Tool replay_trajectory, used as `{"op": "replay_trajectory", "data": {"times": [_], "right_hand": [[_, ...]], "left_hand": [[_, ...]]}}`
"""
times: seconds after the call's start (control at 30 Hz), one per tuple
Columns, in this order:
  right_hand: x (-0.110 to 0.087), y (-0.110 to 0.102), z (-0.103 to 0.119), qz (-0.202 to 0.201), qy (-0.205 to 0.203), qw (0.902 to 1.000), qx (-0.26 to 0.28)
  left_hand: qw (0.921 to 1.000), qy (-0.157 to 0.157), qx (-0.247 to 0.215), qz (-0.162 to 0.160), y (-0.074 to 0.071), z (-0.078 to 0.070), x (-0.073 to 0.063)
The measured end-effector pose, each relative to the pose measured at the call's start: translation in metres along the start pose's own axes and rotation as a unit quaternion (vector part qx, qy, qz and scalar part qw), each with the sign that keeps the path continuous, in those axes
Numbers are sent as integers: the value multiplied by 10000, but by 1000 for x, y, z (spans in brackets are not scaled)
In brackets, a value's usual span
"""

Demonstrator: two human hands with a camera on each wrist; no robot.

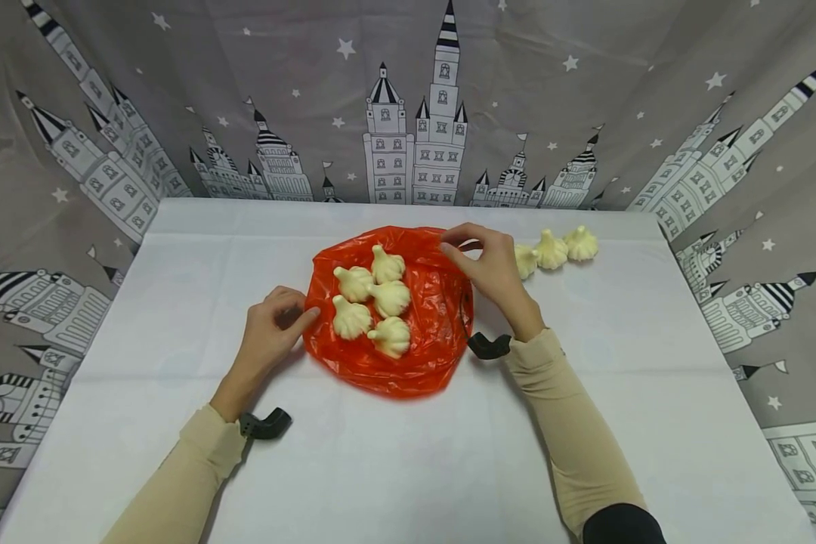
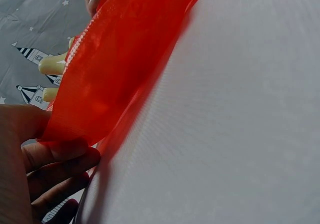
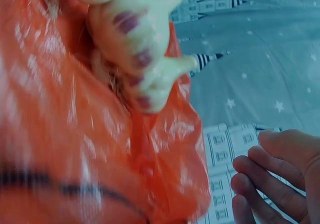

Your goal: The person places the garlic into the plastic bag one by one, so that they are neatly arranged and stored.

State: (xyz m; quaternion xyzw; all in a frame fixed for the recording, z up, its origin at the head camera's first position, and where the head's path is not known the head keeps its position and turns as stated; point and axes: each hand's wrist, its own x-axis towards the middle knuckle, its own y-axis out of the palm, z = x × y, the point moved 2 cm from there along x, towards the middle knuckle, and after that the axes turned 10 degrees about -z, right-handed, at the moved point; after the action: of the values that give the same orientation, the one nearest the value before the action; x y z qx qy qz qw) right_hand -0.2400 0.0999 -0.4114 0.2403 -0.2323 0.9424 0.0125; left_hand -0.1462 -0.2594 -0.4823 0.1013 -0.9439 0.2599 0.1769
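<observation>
A red plastic bag (image 1: 435, 332) lies spread wide on the table, its edge bunched up around the sides. Several pale yellow garlic bulbs (image 1: 391, 298) sit together on it, left of its middle. At the bag's left edge my left hand (image 1: 268, 325) pinches the red plastic between thumb and fingers, as the left wrist view also shows. My right hand (image 1: 495, 264) hovers by the upper right edge with fingers loosely bent. In the right wrist view a gap lies between its fingertips (image 3: 240, 181) and the plastic, and they hold nothing.
Three more garlic bulbs (image 1: 552, 249) lie in a row on the white table (image 1: 625, 302), just beyond my right hand. A grey curtain (image 1: 299, 45) with castles hangs behind the table. Black wrist devices (image 1: 265, 425) are on both arms.
</observation>
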Motion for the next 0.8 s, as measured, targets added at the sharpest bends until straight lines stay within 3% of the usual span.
{"op": "replay_trajectory", "data": {"times": [0.27,0.8], "right_hand": [[-11,-33,-10,-314,-65,9995,-80],[-23,-92,-32,-983,276,9944,-255]], "left_hand": [[10000,-45,-21,53,1,0,-1],[10000,-15,43,48,0,-1,-1]]}}
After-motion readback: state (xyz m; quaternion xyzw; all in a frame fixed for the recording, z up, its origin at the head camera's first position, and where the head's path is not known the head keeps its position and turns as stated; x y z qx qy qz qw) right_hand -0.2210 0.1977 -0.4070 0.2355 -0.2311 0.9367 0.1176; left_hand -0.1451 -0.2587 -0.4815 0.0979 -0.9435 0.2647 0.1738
